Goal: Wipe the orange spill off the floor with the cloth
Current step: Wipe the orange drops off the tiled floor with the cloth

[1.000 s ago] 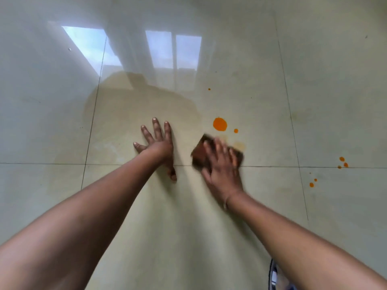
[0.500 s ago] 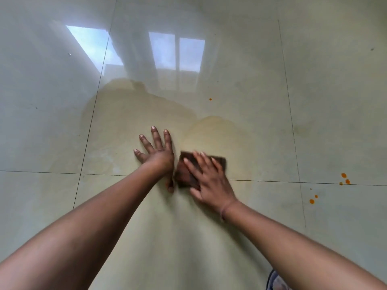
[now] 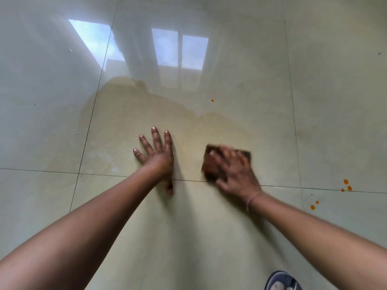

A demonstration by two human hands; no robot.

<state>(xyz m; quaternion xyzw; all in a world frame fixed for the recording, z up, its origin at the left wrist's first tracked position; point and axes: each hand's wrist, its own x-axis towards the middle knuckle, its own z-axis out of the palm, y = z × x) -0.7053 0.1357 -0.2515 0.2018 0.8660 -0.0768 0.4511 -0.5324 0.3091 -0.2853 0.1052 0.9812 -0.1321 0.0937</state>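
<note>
Tiled floor [image 3: 240,237] under cloth [image 3: 211,166], orange drops [image 3: 346,181]

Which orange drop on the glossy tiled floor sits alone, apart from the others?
The tiny orange drop beyond the brown cloth under the right hand; the other orange drops cluster far to the right, around the tile joint.

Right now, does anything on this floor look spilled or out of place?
Yes. Orange drops dot the floor at right near the grout line, plus one lone drop farther ahead. A yellowish smeared film spreads beyond the cloth under the right hand.
</note>
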